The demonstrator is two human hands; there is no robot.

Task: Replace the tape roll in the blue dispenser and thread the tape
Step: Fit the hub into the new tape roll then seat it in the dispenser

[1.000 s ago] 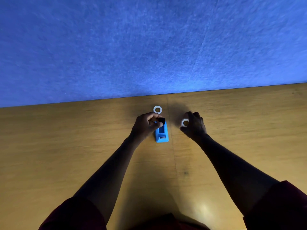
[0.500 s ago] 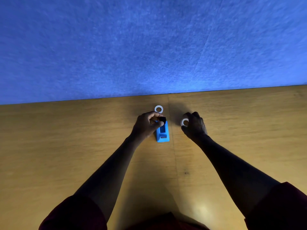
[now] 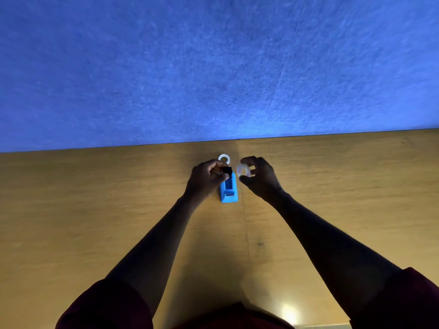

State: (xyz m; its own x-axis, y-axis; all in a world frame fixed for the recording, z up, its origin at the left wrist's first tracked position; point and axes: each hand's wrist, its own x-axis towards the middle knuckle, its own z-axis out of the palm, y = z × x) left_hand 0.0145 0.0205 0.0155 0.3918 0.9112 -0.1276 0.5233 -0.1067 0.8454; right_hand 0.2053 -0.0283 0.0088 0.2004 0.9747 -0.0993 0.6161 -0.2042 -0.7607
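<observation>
Filling the whole top half of the frame is a big blue wall (image 3: 213, 67), fuzzy like felt. Below it, across the lower half, lies a wide brown wooden table (image 3: 71, 210) with a thin line running down its middle. Two long bare arms reach up from the bottom corners toward the middle of the frame, each coming out of a dark red sleeve (image 3: 104, 305). The left hand (image 3: 205, 180) is curled up, and its fingers pinch a small black piece (image 3: 227, 170) right at the top end of the dispenser. The right hand (image 3: 260, 178) sits just right of center and holds a tape roll (image 3: 242, 170) up off the table, gripped between the thumb and the fingers, with the round side tilted toward the left. Between the two hands, in the middle of the frame, stands the blue dispenser (image 3: 229, 189) on the table. Its top is open, with a dark hollow inside, and a small gray part sits at the end nearer the bottom of the frame. Just above the left hand, close to the wall, a second white ring (image 3: 224, 158) lies flat on the table by itself.
</observation>
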